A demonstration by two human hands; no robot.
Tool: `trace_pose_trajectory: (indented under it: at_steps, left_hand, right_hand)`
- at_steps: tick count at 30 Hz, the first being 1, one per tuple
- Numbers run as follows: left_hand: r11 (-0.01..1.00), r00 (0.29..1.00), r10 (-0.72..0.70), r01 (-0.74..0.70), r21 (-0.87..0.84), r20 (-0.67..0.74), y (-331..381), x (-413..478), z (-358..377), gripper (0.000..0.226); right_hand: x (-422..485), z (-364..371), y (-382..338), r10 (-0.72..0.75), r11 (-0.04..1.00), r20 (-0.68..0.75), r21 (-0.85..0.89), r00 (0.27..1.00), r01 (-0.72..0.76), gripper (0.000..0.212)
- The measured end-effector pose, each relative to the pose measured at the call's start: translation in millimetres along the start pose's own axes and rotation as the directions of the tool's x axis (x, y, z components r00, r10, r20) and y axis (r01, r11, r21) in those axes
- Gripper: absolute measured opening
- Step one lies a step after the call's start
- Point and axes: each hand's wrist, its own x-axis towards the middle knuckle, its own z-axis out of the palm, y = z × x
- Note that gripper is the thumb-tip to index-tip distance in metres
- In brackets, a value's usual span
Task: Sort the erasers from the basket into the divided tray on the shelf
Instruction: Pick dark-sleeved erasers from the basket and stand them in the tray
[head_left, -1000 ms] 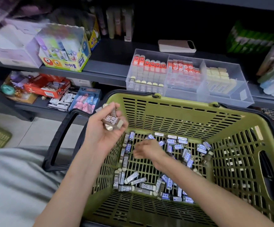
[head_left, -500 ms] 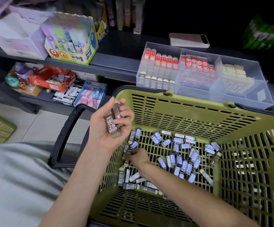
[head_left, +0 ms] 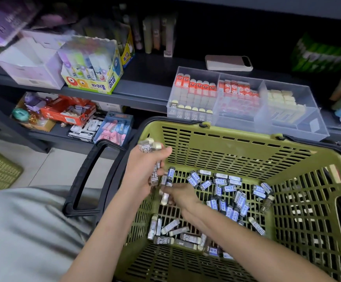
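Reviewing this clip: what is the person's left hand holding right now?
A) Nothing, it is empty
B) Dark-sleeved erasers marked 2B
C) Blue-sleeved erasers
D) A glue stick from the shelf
B: the left hand grips a bundle of dark-sleeved 2B erasers above the left side of the green basket, with "2B" readable on the sleeves.
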Motion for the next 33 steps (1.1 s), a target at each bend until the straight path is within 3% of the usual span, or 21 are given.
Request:
trace_pose_trajectory:
  at_steps: [3,7,11,13,15,17,19,21,25,28,33]
  left_hand:
    - [0.936,0.99,0.135,-0.118,0.331,-0.031,-3,-2,3,0.022]
    - [0.913,0.984,0.084,-0.139,0.383,0.157,3,-6,14,0.03]
    - [0.949,0.94,0.043,-0.144,0.28,0.337,15,-6,28,0.022]
    - [0.965,0.932,0.069,-0.152,0.212,0.357,21,-3,34,0.023]
    - [0.985,0.945,0.092,-0.132,0.107,0.314,29,2,38,0.032]
    - [0.989,0.954,0.149,-0.142,-0.048,0.26,39,11,39,0.027]
    - [0.96,0.951,0.231,-0.189,-0.205,0.206,52,21,37,0.018]
    - [0.918,0.94,0.312,-0.261,-0.297,0.136,65,33,32,0.015]
    - [0.887,0.936,0.352,-0.323,-0.33,0.029,82,58,29,0.015]
    - [0.89,0.943,0.332,-0.311,-0.334,0.006,85,76,31,0.016]
    - [0.9,0.964,0.265,-0.245,-0.36,0.005,81,92,34,0.016]
  right_hand:
    - [-32,-35,-41,-0.129,0.991,0.12,0.049,0.984,0.124,0.021]
    - [-74,-67,-84,-0.307,0.951,0.267,0.036,0.913,0.309,0.006]
    - [-98,-79,-108,-0.402,0.907,0.261,-0.014,0.877,0.42,0.011]
    - [-104,-83,-117,-0.471,0.871,0.247,-0.026,0.847,0.491,0.012]
    - [-105,-88,-126,-0.56,0.811,0.199,-0.063,0.804,0.581,0.012]
    - [-104,-95,-139,-0.638,0.751,0.146,-0.096,0.756,0.653,0.012]
    - [-100,-99,-156,-0.67,0.718,0.175,-0.092,0.721,0.689,0.016]
    - [-90,-102,-175,-0.689,0.653,0.21,-0.235,0.694,0.72,0.026]
    - [-59,-100,-209,-0.633,0.557,0.219,-0.537,0.742,0.634,0.03]
    - [-47,-91,-231,-0.633,0.517,0.213,-0.599,0.744,0.612,0.009]
    - [-27,-68,-245,-0.565,0.399,0.316,-0.705,0.763,0.587,0.026]
